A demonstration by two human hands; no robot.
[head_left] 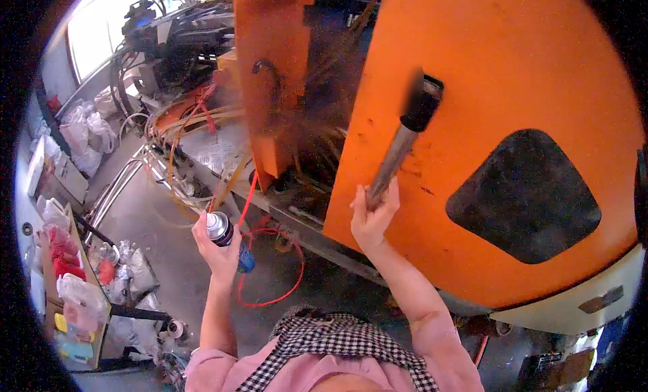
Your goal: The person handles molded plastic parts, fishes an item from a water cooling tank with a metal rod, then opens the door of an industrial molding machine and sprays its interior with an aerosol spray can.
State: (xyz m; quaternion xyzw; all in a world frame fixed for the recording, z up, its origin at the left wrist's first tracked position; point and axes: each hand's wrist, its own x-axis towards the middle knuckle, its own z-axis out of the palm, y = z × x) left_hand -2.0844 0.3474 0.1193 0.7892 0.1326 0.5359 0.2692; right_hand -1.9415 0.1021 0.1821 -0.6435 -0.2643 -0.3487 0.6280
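My left hand (217,247) is wrapped round a spray can (219,229) with a silver-white top and a dark body, low in front of the machine. My right hand (375,215) grips the lower end of a metal rod (393,159), which slants up to a black head (423,103). The rod is in front of an orange panel (472,61) with a dark rounded window (530,196). Below my left hand a blue object (246,258) shows; what it is cannot be made out.
A red hose (302,274) loops over the grey floor. Tangled yellowish hoses (177,139) lie by the machine's opening. At the left are plastic bags (88,132) and a shelf (101,331) with red, yellow and blue items.
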